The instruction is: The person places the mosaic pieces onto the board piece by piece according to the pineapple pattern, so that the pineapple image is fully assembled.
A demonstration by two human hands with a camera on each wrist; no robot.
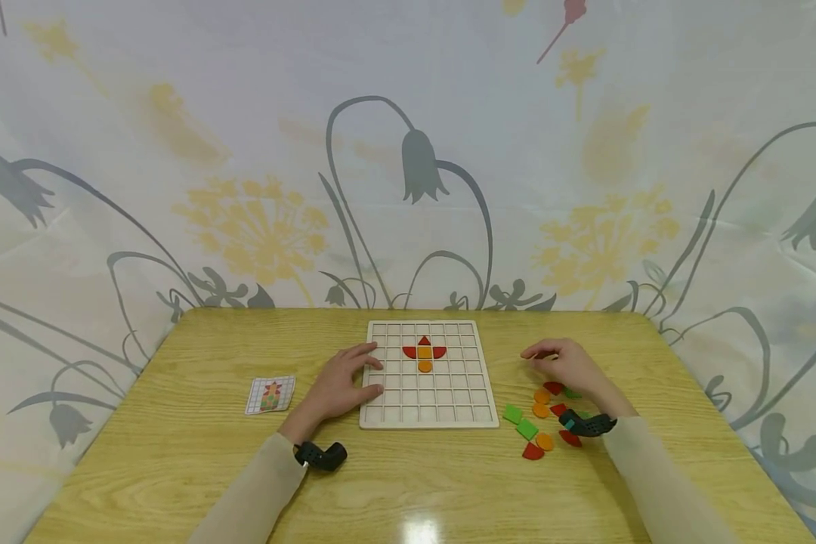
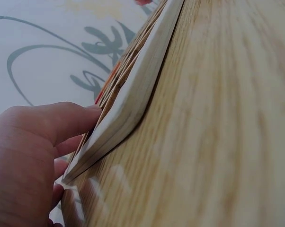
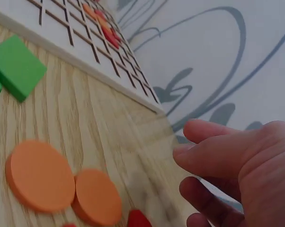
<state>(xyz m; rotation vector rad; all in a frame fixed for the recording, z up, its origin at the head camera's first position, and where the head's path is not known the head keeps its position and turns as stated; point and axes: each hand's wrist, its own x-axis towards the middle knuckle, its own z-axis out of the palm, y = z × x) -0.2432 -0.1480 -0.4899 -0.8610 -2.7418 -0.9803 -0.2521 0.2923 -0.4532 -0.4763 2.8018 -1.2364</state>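
Note:
A white grid board lies flat in the middle of the table. On it sit a red triangle, an orange square, two red quarter-circles, one of them on the right, and an orange disc. My left hand rests at the board's left edge, thumb and fingertips touching it. Right of the board, my right hand hovers over the table with loosely bent fingers; nothing shows between them in the right wrist view. Below it lie loose pieces, among them a green square and an orange disc.
A small pattern card with a coloured figure on a grid lies left of the left hand. More red quarter-circles, such as one near the front, are scattered by the right wrist. A flowered cloth hangs behind the table.

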